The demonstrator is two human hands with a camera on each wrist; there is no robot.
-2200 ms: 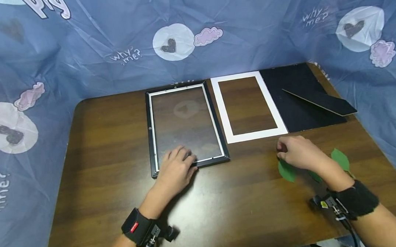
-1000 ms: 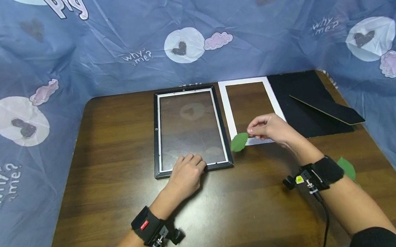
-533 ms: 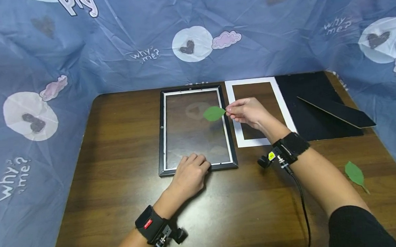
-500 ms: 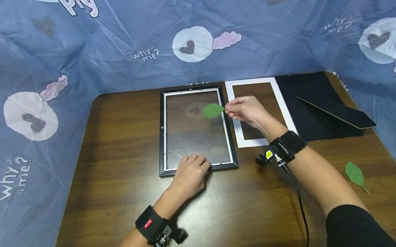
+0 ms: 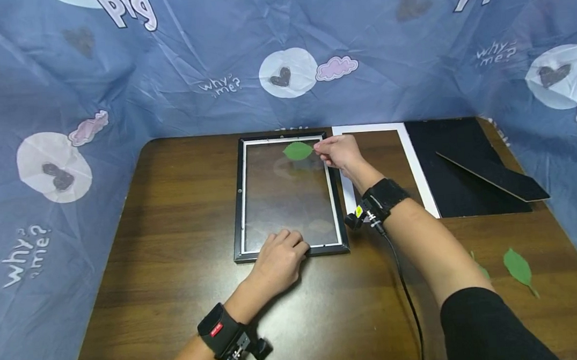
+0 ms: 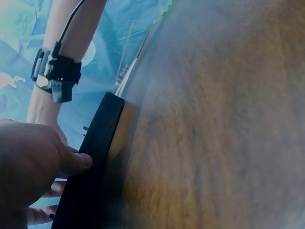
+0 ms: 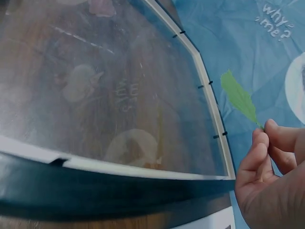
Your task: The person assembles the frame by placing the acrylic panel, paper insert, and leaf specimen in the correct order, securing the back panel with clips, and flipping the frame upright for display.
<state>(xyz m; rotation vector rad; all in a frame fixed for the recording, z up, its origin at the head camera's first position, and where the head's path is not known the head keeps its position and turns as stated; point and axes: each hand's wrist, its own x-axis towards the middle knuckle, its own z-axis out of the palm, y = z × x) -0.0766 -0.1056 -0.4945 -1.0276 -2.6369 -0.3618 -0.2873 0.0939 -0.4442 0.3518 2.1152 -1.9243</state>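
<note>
A black picture frame [image 5: 238, 214] with a clear pane and white inner edge lies on the table. My left hand [image 5: 279, 261] grips its near rail; in the left wrist view the thumb [image 6: 78, 162] presses the rail's outer side and the fingers reach over the other side. My right hand [image 5: 339, 152] pinches a green leaf [image 5: 298, 150] by its stem, above the far part of the pane. In the right wrist view the leaf [image 7: 239, 98] hangs free of the pane, held between thumb and fingertips.
A white mat [image 5: 419, 177] lies right of the frame, partly behind the right arm. Beside it is a black backing board [image 5: 463, 194] with its stand flap [image 5: 493, 176] raised. Another leaf [image 5: 518, 266] rests at the right; one more [image 5: 481, 265] is partly hidden by the arm.
My right hand has carried a leaf from the table's right side leftward and away, over the frame's far end. My left hand has stayed at the near rail, its fingers slightly shifted.
</note>
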